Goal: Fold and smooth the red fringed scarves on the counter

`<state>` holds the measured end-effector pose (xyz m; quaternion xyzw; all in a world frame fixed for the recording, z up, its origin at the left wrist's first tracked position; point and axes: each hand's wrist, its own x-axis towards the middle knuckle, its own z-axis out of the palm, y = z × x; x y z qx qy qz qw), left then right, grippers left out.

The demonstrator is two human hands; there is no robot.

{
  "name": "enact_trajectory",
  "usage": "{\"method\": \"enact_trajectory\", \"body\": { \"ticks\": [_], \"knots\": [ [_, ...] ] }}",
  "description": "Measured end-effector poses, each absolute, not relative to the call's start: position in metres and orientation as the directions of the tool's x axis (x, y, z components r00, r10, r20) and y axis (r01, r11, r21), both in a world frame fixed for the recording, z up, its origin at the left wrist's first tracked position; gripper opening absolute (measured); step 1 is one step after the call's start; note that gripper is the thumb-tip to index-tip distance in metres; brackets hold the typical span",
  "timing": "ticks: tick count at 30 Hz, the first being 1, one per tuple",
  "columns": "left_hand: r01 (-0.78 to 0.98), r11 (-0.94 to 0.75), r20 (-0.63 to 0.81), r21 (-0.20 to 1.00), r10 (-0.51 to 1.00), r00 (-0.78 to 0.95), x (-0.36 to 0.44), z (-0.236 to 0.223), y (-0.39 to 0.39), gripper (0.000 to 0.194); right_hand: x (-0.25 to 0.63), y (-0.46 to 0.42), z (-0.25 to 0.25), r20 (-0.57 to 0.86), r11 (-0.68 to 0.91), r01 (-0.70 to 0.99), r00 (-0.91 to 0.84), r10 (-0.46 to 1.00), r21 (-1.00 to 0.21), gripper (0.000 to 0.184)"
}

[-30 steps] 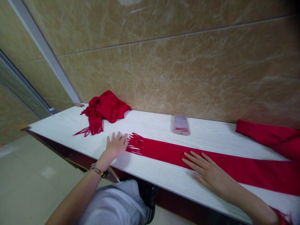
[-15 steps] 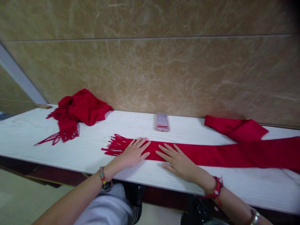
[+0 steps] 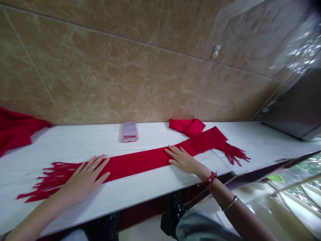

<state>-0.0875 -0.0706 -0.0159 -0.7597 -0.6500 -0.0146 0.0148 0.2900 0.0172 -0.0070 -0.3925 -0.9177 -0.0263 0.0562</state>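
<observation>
A long red scarf [image 3: 140, 162] lies flat along the white tabletop [image 3: 150, 187], its fringe spread at the left end. My left hand [image 3: 84, 177] rests on the scarf close to that fringe, palm down with fingers spread. Farther right along the same strip, my right hand [image 3: 184, 160] lies flat, fingers stretched out. Beyond the right hand the scarf turns over at a fold, and more fringe [image 3: 233, 152] shows past it. A folded red cloth part [image 3: 187, 126] lies behind, against the wall; whether it joins this scarf cannot be told.
A phone [image 3: 129, 132] in a pinkish case lies near the wall behind the scarf. Another crumpled red cloth [image 3: 17, 129] is at the far left. A dark grey box-shaped object [image 3: 293, 103] stands at the right end. The tiled wall [image 3: 105, 73] bounds the back.
The view has swung to the right. My right hand has slid rightward along the scarf, away from my left hand, which stays near the fringe. Both remain flat.
</observation>
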Motion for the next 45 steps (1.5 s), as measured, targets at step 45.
{"method": "enact_trajectory", "body": {
  "ticks": [45],
  "knots": [
    [0.884,-0.371,0.067,-0.284,0.912,0.405,-0.072,0.028,-0.088,0.037,0.188,-0.015,-0.001,0.516,0.859,0.484,-0.786,0.341,0.17,0.022]
  ]
}}
